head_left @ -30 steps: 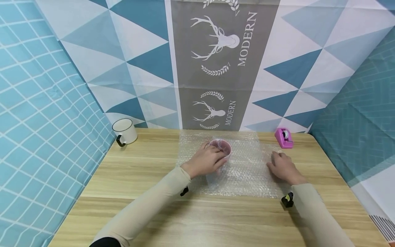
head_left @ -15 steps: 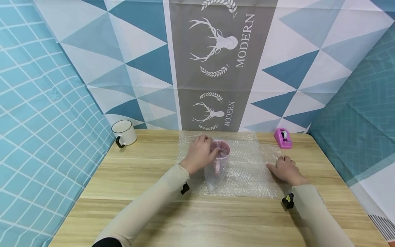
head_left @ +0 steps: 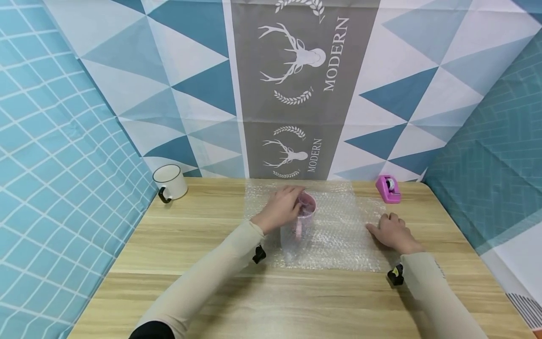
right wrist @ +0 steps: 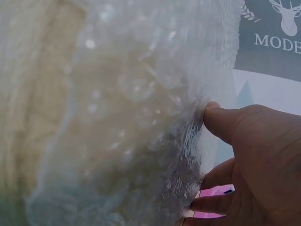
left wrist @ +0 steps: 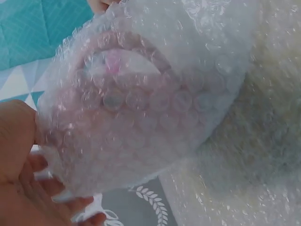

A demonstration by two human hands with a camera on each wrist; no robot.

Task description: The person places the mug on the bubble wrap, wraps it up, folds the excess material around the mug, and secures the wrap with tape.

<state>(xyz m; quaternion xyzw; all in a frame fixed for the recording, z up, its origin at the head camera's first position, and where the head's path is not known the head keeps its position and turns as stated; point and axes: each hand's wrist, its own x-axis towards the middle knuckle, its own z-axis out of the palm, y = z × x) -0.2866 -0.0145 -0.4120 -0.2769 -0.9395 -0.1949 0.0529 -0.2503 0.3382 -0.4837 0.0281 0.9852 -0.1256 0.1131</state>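
A pink mug [head_left: 307, 205] stands on the bubble wrap [head_left: 334, 240], its handle toward me. A flap of wrap covers its near side and handle, and in the left wrist view the mug [left wrist: 113, 127] shows blurred through the bubbles. My left hand [head_left: 281, 207] lies at the mug's left side and far rim, holding wrap there; its thumb and fingers [left wrist: 51, 187] come round the wrapped rim. At the sheet's right edge, my right hand [head_left: 394, 233] pinches the wrap, with the thumb [right wrist: 218, 117] in front and the other fingers partly hidden behind.
A white mug [head_left: 170, 181] with a black rim and handle stands at the table's back left. The pink tape dispenser [head_left: 388, 189] sits at the back right, beyond my right hand. Patterned cloth [head_left: 292, 94] rises behind the wooden table [head_left: 271, 301].
My left hand first drew back from inside the mug's opening to its left side, then moved right to the rim. The mug's handle came into sight. My right hand barely moved.
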